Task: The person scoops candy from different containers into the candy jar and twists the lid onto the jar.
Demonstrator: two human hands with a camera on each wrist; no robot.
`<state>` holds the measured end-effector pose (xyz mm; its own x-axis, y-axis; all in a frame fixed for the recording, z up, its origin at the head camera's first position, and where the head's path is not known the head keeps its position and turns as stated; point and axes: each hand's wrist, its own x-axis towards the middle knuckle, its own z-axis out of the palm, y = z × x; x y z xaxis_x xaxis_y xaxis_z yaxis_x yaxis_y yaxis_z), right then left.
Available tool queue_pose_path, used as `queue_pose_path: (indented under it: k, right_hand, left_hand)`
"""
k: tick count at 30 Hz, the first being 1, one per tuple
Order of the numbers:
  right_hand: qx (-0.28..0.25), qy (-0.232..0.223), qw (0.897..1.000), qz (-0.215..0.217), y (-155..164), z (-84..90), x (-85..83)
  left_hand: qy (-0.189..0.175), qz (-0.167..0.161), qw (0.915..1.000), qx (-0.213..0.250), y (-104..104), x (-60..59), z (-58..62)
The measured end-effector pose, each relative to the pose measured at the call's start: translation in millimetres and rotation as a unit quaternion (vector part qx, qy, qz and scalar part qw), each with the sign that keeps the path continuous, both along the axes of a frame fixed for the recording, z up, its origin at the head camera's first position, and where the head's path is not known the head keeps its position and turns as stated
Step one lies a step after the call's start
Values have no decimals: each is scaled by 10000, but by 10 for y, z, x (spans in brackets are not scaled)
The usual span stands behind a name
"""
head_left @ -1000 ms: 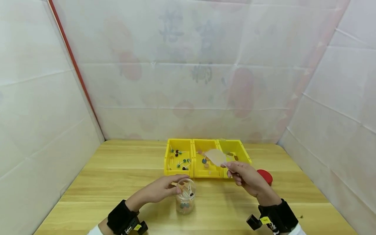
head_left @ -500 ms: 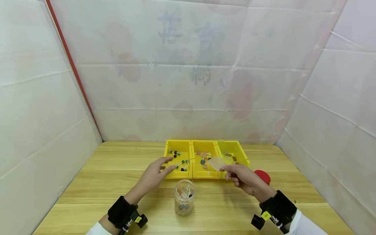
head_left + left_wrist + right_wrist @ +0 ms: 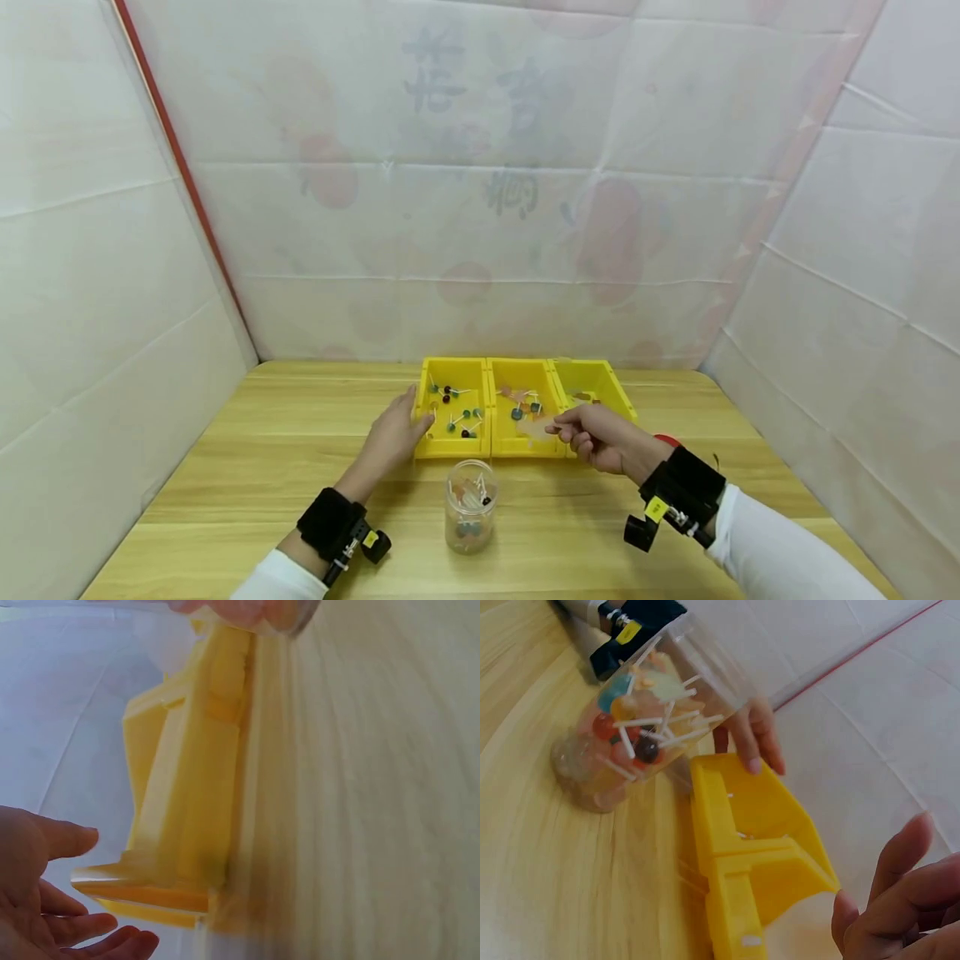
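Note:
A clear jar [image 3: 470,506] holding several lollipops stands on the wooden table [image 3: 262,467], in front of three yellow bins. My left hand [image 3: 405,421] lies with straight fingers against the left side of the left bin [image 3: 452,451], which holds several small lollipops. My right hand [image 3: 564,430] pinches a pale flat piece [image 3: 536,427] low over the front of the middle bin [image 3: 525,449]. In the right wrist view the jar [image 3: 641,727] sits beside a bin [image 3: 757,862], with my left hand's fingers [image 3: 754,742] behind it.
The right bin [image 3: 600,379] stands behind my right hand. A red lid [image 3: 664,438] peeks out behind my right wrist. White sheet walls [image 3: 480,208] close the table in at the back and on both sides.
My left hand left the jar's mouth and moved forward to the left bin's side. My right hand lowered the pale piece toward the middle bin.

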<state>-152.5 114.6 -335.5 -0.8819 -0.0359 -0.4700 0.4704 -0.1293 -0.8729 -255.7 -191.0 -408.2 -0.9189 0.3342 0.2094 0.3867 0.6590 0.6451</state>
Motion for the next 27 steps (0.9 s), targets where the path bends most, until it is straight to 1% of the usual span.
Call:
queue_pose_path:
  k: [7, 11, 16, 19, 23, 27]
  right_hand:
    - [-211, -295, 9990, 245, -59, 124, -38]
    - [-167, -394, 9989, 177, -55, 126, -79]
    - [-380, -424, 9983, 83, -59, 44, -120]
    - [-498, -313, 9983, -62, -82, -22, -123]
    - [-508, -144, 9982, -297, -115, -117, -118]
    - [-516, -92, 9977, -428, -130, -220, -114]
  left_hand:
    - [-195, -84, 9997, -83, 22, 25, -53]
    - [-222, -83, 9997, -88, 35, 40, -52]
    - [-319, -104, 9994, -81, 40, 46, -43]
    - [-323, -147, 9993, -88, 43, 43, -37]
    - [-258, -164, 9995, -114, 48, 37, -31]
    - [-262, -168, 9993, -184, 43, 36, -41]
